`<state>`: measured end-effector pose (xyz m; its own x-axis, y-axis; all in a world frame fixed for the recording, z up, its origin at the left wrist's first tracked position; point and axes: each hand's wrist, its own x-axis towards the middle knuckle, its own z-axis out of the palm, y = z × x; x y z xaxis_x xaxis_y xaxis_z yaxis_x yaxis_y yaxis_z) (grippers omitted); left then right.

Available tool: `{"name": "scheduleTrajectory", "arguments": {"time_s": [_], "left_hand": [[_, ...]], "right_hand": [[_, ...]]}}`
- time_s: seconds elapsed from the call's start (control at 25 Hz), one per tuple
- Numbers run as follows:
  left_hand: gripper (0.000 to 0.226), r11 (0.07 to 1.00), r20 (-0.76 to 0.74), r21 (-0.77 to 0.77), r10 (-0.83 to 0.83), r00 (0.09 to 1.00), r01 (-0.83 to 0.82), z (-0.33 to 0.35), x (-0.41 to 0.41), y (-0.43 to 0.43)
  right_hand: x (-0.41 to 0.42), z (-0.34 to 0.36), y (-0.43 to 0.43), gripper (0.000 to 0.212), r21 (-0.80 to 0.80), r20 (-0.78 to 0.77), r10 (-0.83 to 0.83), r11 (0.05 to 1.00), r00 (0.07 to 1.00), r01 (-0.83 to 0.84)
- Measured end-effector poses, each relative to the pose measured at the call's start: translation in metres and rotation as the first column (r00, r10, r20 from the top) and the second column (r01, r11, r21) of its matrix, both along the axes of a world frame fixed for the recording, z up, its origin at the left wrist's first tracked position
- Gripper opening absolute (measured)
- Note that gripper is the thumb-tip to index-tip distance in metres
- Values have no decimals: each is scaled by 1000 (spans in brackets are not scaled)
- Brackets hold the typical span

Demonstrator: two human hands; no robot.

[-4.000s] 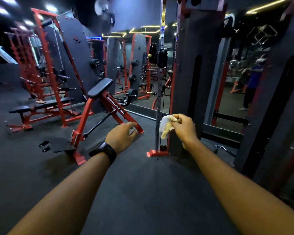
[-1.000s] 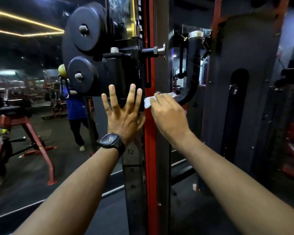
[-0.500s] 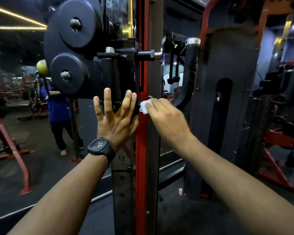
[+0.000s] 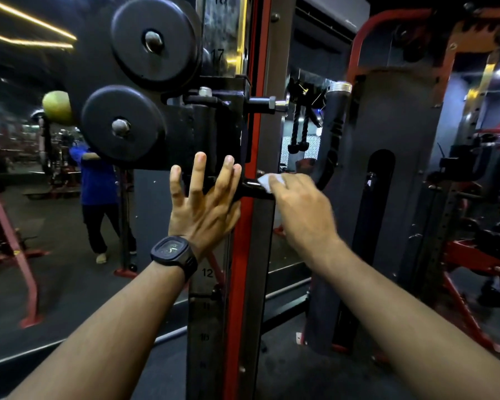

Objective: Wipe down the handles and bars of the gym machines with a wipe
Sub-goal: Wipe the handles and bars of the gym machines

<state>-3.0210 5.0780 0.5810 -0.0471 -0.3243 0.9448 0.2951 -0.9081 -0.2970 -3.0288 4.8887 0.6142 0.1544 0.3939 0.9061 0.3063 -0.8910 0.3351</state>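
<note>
I stand close to a cable machine's red and grey upright (image 4: 243, 255). A black curved handle (image 4: 334, 140) with a chrome cap rises to the right of the post, and its lower bar (image 4: 251, 189) runs left to the black pulley carriage (image 4: 208, 131). My right hand (image 4: 300, 209) holds a white wipe (image 4: 269, 180) pressed on that lower bar. My left hand (image 4: 205, 200), fingers spread and straight, rests flat against the carriage beside the post. A black watch sits on my left wrist.
Two black pulley wheels (image 4: 153, 39) hang at upper left. A mirror behind shows a person in blue (image 4: 96, 180). A rope attachment (image 4: 299, 125) hangs behind the post. Red benches and racks (image 4: 479, 255) stand at right and far left on dark rubber floor.
Four seconds ago I stood back from the machine; I have stepped up to it. In the last second my right hand slid the wipe left along the lower bar; my left hand stayed flat.
</note>
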Motion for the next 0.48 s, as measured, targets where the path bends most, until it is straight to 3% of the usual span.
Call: {"name": "scheduleTrajectory", "arguments": {"time_s": [0.12, 0.28, 0.48], "left_hand": [[62, 1000, -7, 5, -13, 1000, 13, 0, -2, 1], [61, 1000, -19, -13, -22, 1000, 22, 1, -2, 1], [53, 996, -11, -3, -87, 996, 87, 2, -3, 2]], "right_hand": [[4, -8, 6, 21, -135, 88, 73, 989, 993, -60], [6, -5, -15, 25, -51, 77, 92, 995, 993, -89], [9, 1, -43, 18, -251, 113, 135, 963, 984, -104]]}}
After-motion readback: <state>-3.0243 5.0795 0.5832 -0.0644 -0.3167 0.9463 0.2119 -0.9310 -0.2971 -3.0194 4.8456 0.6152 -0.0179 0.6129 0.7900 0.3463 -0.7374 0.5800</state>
